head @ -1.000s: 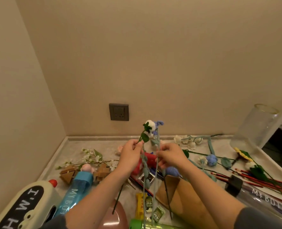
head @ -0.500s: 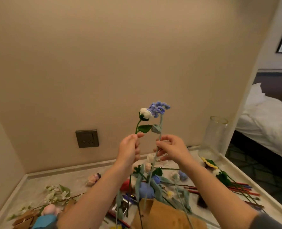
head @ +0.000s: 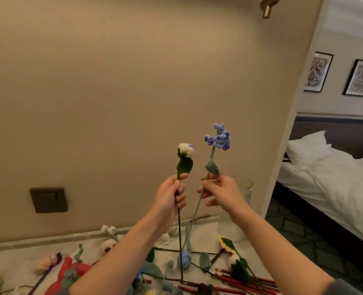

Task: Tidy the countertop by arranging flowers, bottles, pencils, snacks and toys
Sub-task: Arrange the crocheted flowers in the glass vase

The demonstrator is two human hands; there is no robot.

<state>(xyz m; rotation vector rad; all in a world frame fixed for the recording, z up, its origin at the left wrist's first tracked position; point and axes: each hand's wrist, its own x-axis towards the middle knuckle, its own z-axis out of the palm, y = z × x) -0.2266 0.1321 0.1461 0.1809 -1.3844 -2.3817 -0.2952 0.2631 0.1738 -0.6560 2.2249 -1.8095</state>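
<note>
Head view: the left hand gripped the white flower, the right hand pinched the blue flower. Both stems had risen and parted, probably bound for the glass vase.

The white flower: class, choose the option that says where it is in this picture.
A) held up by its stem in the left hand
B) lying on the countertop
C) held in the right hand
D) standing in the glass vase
A: the left hand grips the dark stem of the white flower and holds it upright, while the right hand pinches the blue flower separately.
</note>
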